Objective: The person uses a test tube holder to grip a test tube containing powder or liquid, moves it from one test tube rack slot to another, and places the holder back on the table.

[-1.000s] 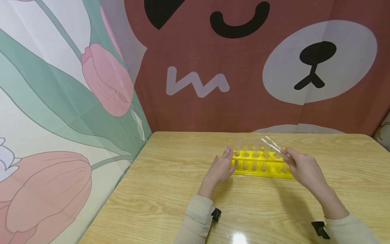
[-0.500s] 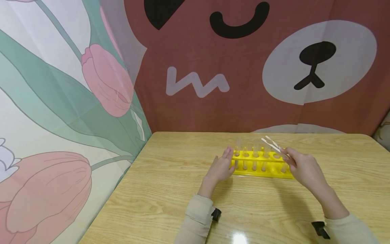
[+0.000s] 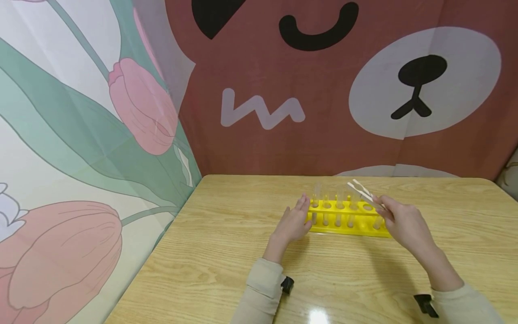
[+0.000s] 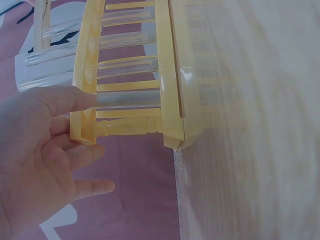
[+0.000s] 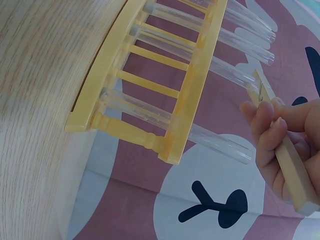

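Observation:
A yellow test tube rack point(image 3: 344, 231) stands on the table with several clear test tubes point(image 5: 220, 142) upright in it. At its left end my left hand point(image 3: 290, 222) grips the top bar, the thumb on one side and fingers on the other, as the left wrist view shows. My right hand point(image 3: 408, 223) holds a pale wooden test tube holder point(image 3: 362, 193) above the rack's right part. The holder's two prongs stand apart, pointing up and left, and a bit of its metal spring shows in the right wrist view. Whether the prongs touch a tube, I cannot tell.
The wood-grain table point(image 3: 202, 252) runs back to a printed cloth with a brown bear point(image 3: 251, 148). Another cloth with pink tulips point(image 3: 145, 108) hangs along the left side. Black camera mounts point(image 3: 287, 285) sit at both wrists.

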A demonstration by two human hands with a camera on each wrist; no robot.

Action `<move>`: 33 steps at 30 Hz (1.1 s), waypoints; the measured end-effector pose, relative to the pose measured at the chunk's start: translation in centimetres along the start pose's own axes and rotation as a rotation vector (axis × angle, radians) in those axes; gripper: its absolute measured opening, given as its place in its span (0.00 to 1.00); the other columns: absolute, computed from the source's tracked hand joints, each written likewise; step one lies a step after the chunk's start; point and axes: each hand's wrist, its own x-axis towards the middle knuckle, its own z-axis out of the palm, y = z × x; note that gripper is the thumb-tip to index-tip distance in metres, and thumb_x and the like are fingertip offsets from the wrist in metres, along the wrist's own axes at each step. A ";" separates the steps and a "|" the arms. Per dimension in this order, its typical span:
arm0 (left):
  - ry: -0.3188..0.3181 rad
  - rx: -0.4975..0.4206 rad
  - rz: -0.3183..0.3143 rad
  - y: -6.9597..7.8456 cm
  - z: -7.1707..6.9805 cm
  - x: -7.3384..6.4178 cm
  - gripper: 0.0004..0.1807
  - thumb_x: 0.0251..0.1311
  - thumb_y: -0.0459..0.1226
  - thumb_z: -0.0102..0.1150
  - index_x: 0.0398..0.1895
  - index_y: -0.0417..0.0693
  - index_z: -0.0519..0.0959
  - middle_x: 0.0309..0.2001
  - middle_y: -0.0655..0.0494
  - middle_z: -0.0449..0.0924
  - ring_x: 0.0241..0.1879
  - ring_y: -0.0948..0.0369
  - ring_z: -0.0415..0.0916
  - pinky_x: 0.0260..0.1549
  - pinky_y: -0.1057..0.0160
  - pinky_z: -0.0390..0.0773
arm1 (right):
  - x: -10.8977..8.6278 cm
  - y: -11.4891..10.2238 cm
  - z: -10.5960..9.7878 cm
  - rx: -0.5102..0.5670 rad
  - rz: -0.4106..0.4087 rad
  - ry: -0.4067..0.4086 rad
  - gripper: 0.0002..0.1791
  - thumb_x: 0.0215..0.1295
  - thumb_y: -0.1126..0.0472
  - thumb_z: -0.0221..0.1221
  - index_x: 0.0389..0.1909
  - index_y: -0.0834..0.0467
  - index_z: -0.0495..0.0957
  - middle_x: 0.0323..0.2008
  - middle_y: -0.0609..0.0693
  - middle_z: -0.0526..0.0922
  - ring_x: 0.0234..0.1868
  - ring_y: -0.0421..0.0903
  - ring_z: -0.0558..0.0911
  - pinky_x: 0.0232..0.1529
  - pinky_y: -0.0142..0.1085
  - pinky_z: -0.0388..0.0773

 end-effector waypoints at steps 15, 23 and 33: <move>0.000 -0.002 -0.005 0.0 0.0 0.0 0.34 0.62 0.41 0.50 0.67 0.39 0.51 0.69 0.49 0.43 0.66 0.62 0.42 0.58 0.49 0.55 | 0.1 0.0 0.1 -0.002 -0.006 0.019 0.11 0.53 0.73 0.59 0.38 0.64 0.74 0.09 0.42 0.57 0.10 0.39 0.53 0.11 0.29 0.52; -0.001 -0.013 -0.004 0.0 0.0 0.0 0.34 0.62 0.40 0.50 0.67 0.39 0.51 0.69 0.48 0.44 0.66 0.61 0.42 0.58 0.49 0.55 | 0.1 -0.1 0.0 0.004 0.023 0.006 0.12 0.53 0.73 0.58 0.41 0.65 0.74 0.09 0.43 0.58 0.10 0.40 0.54 0.11 0.30 0.53; -0.001 -0.015 -0.001 0.0 0.1 0.0 0.34 0.61 0.40 0.50 0.67 0.39 0.51 0.69 0.48 0.43 0.66 0.59 0.45 0.58 0.48 0.55 | 0.0 -0.2 0.0 0.003 0.012 0.034 0.15 0.52 0.74 0.58 0.43 0.64 0.74 0.09 0.43 0.58 0.10 0.39 0.53 0.11 0.30 0.52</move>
